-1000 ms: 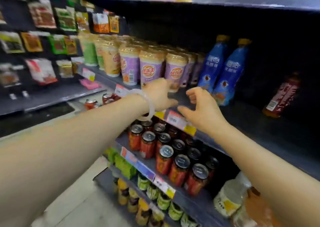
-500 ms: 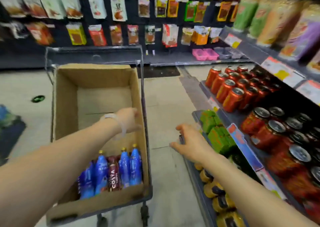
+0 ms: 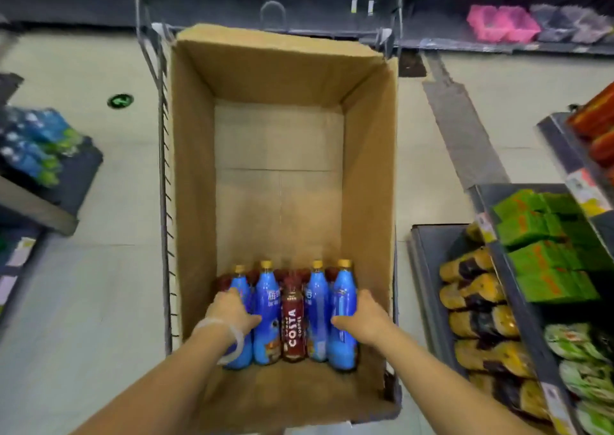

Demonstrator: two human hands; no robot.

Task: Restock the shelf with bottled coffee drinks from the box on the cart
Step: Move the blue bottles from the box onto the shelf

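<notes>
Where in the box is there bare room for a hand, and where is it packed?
The cardboard box is bare across its far floor, bordered by three walls and the bottle caps. It is crowded at the near end: the blue bottles and Costa bottle stand packed, left hand and right hand at the outer ones.

Matt cardboard box (image 3: 196,202); glossy plastic bottles (image 3: 265,301)

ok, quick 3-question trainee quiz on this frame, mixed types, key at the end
1. True or false: the brown Costa bottle stands in the middle of the front row.
2. Which hand wears a pale bracelet? A) left hand B) right hand
3. Fill in: the far end of the cardboard box on the cart is ____.

Key: 1 true; 2 A; 3 empty.
</notes>
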